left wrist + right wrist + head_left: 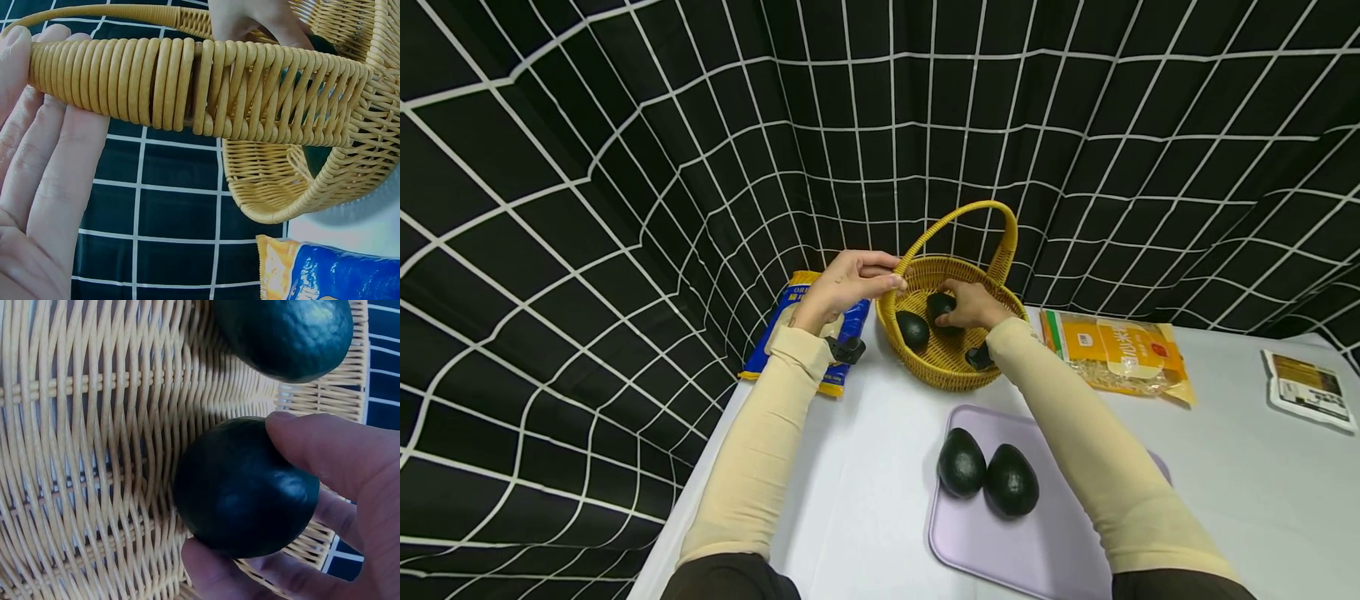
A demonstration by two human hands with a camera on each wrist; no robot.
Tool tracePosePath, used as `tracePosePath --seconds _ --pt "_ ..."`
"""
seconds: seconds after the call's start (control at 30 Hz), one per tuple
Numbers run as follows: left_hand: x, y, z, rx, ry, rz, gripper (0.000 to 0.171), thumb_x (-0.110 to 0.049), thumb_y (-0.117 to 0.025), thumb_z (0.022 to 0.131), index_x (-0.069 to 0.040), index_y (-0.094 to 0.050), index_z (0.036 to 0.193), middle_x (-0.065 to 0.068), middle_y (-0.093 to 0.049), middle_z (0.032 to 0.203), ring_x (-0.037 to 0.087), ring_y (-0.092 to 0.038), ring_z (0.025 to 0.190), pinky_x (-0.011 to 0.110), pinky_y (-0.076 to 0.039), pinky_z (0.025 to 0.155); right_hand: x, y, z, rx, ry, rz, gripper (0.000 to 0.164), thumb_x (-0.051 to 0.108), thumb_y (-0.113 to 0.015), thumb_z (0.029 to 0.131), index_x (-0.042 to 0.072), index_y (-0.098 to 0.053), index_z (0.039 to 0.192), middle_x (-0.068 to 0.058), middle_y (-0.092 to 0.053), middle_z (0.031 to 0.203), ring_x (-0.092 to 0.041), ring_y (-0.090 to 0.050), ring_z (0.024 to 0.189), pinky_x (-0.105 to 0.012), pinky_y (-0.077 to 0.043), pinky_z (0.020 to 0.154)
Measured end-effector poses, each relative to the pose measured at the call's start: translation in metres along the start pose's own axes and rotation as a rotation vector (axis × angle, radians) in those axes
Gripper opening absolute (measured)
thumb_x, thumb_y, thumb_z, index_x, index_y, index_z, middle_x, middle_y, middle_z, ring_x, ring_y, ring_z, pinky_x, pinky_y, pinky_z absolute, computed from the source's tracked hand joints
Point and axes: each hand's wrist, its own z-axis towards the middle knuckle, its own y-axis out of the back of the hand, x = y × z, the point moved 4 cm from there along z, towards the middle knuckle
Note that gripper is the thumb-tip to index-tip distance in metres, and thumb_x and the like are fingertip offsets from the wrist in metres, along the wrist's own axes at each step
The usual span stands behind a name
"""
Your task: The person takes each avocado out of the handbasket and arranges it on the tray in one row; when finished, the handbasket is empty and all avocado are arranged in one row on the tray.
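A yellow wicker basket (pixel 951 381) with a tall arched handle stands on the table. My left hand (pixel 844 287) holds the left side of that handle (pixel 125 81), thumb on one face and fingers on the other. Inside the basket, my right hand (pixel 973 305) grips a dark green avocado (pixel 244 487) between thumb and fingers; the avocado is close to the woven wall. Another avocado (pixel 913 331) lies to its left in the basket, apart from it. Two more avocados, a left one (pixel 962 463) and a right one (pixel 1012 481), lie side by side on a lilac tray (pixel 970 550).
Behind my left wrist lies a blue and yellow food bag (pixel 831 379). Right of the basket are an orange food packet (pixel 1123 350) and, farther off, a small brown and white pouch (pixel 1309 390). A black gridded curtain (pixel 865 108) borders the white table (pixel 850 492) behind and left.
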Motion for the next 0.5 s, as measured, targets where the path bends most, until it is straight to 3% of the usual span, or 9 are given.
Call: tracePosePath --seconds 0.5 --pt "-0.001 0.000 0.001 0.001 -0.001 -0.019 0.034 -0.010 -0.067 0.099 0.000 -0.065 0.131 0.015 -0.076 0.111 0.023 -0.073 0.105 0.036 -0.058 0.097 0.010 0.003 0.000 -0.002 0.023 -0.008 0.066 0.025 -0.078 0.088 0.010 -0.049 0.146 -0.023 -0.056 0.140 -0.038 -0.053 0.128 -0.054 -0.046 0.108"
